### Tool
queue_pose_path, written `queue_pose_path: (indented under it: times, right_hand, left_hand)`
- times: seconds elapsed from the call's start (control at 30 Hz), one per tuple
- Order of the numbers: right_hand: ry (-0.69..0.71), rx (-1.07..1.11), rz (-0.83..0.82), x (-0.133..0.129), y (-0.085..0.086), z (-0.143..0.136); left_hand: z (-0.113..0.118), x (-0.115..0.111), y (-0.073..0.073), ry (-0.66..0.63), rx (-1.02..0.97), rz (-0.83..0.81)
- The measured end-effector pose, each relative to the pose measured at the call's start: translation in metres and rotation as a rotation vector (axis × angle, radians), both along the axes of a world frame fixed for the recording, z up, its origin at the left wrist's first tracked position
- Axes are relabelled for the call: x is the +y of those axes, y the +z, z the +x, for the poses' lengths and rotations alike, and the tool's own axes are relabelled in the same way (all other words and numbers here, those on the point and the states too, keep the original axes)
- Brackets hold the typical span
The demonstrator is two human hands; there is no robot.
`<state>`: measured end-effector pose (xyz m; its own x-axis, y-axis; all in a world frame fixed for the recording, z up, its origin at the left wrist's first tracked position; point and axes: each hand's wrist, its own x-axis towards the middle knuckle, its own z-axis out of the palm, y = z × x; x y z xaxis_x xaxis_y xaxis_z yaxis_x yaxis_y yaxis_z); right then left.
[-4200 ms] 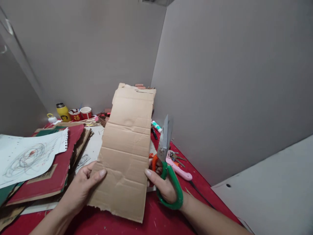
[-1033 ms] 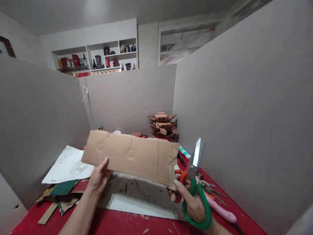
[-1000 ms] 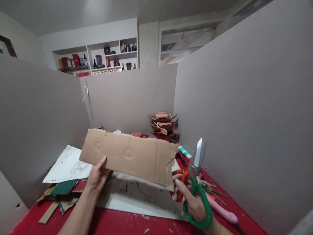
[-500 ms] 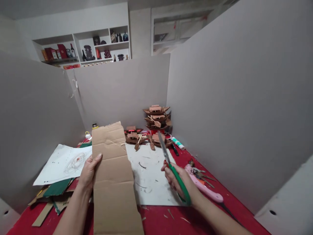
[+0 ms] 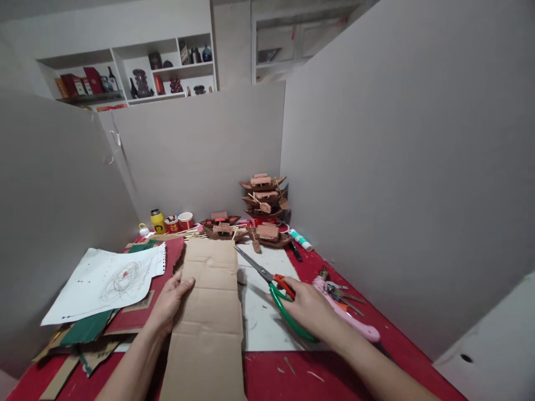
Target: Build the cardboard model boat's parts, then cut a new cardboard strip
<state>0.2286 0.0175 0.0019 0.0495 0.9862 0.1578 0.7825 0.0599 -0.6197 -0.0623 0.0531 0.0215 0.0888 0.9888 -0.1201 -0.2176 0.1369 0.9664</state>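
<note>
A long strip of creased brown cardboard (image 5: 211,317) is gripped along its left edge by my left hand (image 5: 173,298), thumb on top. My right hand (image 5: 307,309) is closed around the handles of a pair of scissors (image 5: 256,264), one handle green and one orange. The blades point up and left, with their tip close to the cardboard's upper right corner. Beneath lies a white sheet (image 5: 273,323) scattered with dark scraps.
Brown model boats (image 5: 263,195) are stacked at the back, others beside them. Paper cups (image 5: 185,220) and a yellow bottle (image 5: 157,221) stand back left. A drawing (image 5: 104,284) tops cardboard pieces at left. A pink-handled tool (image 5: 355,324) lies right; grey panels (image 5: 397,167) enclose the table.
The cardboard has come down and shifted right with my left hand. The scissors have swung leftward, their tip now near the cardboard's corner. The view has tilted slightly.
</note>
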Motion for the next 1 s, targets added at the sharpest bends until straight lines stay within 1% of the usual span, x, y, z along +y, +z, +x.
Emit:
queue_pose_path:
  times: [0.13, 0.23, 0.33, 0.43, 0.63, 0.73, 0.87, 1.0]
  right_hand:
    - [-0.024, -0.148, -0.047, 0.002, 0.002, 0.002]
    - [-0.032, -0.268, -0.062, 0.007, -0.002, 0.006]
    - [-0.028, -0.366, -0.066, 0.011, -0.008, 0.009]
    - [-0.027, -0.438, -0.068, 0.013, -0.013, 0.009]
    - [0.011, -0.433, -0.065, 0.008, -0.015, 0.000]
    - [0.035, -0.411, -0.064, 0.006, -0.016, -0.001]
    - [0.030, -0.393, -0.093, 0.006, -0.015, 0.000]
    - [0.023, -0.407, -0.120, 0.006, -0.010, 0.002]
  left_hand:
    - [-0.001, 0.002, 0.002, 0.099, -0.002, 0.054]
    - [-0.003, 0.003, 0.001, 0.160, 0.032, 0.090]
    - [-0.004, 0.004, -0.001, 0.180, 0.055, 0.086]
    - [-0.003, 0.004, -0.003, 0.166, 0.051, 0.059]
    - [0.002, 0.003, -0.006, 0.103, 0.073, 0.008]
    - [0.007, 0.002, -0.009, 0.085, 0.074, -0.048]
    - [0.013, 0.002, -0.016, 0.092, 0.091, -0.141]
    - [0.017, 0.002, -0.023, 0.105, 0.087, -0.157]
